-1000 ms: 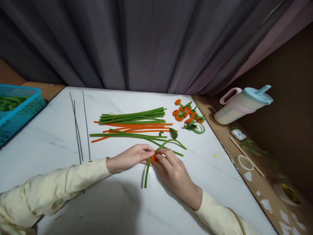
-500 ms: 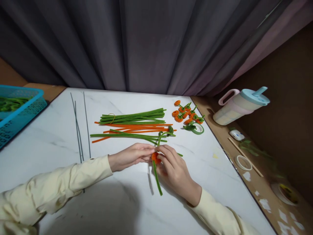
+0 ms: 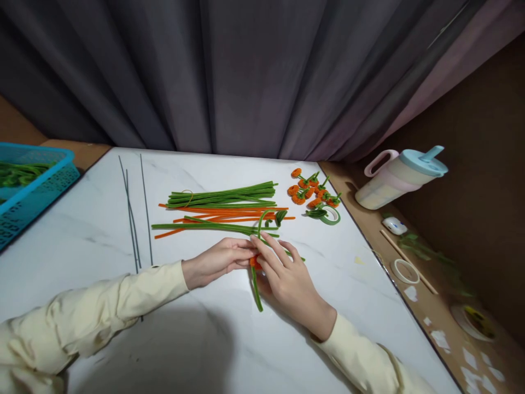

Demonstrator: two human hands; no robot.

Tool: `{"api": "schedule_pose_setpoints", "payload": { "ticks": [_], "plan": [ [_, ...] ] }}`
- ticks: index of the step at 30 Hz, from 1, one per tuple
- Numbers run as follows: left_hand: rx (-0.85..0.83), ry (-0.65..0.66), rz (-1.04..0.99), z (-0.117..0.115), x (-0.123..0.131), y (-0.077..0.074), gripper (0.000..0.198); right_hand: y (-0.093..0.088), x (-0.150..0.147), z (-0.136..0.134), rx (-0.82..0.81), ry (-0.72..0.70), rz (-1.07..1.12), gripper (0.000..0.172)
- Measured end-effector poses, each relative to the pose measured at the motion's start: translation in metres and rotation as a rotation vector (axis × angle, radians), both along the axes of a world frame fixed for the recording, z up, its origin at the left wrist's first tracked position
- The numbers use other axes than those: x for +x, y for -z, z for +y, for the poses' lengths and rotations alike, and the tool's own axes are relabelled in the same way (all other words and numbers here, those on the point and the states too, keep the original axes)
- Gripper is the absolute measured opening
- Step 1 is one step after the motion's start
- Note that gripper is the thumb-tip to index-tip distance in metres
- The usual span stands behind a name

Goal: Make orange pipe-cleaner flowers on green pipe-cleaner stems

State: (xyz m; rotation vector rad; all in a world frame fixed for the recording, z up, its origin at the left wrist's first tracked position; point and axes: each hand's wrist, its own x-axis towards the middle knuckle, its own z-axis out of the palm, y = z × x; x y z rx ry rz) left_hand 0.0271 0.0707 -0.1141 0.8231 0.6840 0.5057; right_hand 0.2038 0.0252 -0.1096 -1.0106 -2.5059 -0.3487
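My left hand (image 3: 219, 260) and my right hand (image 3: 287, 279) meet at the middle of the white marble table (image 3: 82, 235). Together they pinch a small orange pipe-cleaner coil (image 3: 255, 263) with a green pipe cleaner (image 3: 256, 287) wound on it. One green end hangs toward me, the other loops up past my right fingers (image 3: 266, 216). Just beyond lie bundles of green pipe cleaners (image 3: 223, 195) and orange pipe cleaners (image 3: 225, 212).
Several finished orange coils with green stems (image 3: 314, 191) and a green tape roll (image 3: 330, 215) lie at the back right. Thin dark wires (image 3: 133, 213) lie at left. A blue basket (image 3: 28, 186) sits far left. A lidded jug (image 3: 400, 176) stands on the brown side shelf.
The green pipe cleaner has been turned around the orange coil: its near end swung from left to right and back, and the far loop moved left. Both hands stayed in place.
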Motion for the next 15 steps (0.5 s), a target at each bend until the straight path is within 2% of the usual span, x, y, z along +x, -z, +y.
{"api": "schedule_pose_setpoints", "payload": {
  "ticks": [7, 12, 15],
  "plan": [
    [0.029, -0.03, 0.016, -0.0029, 0.0021, -0.0043, 0.023, 0.0044, 0.0004, 0.0021, -0.063, -0.062, 0.129, 0.019],
    [-0.015, -0.07, 0.022, -0.0004, -0.0007, -0.0018, 0.019, -0.001, 0.0035, 0.0032, -0.067, -0.143, 0.146, 0.02],
    [-0.061, -0.065, -0.03, 0.0007, -0.0014, -0.0002, 0.023, -0.0031, 0.0058, 0.0032, -0.075, -0.131, 0.173, 0.019]
  ]
}}
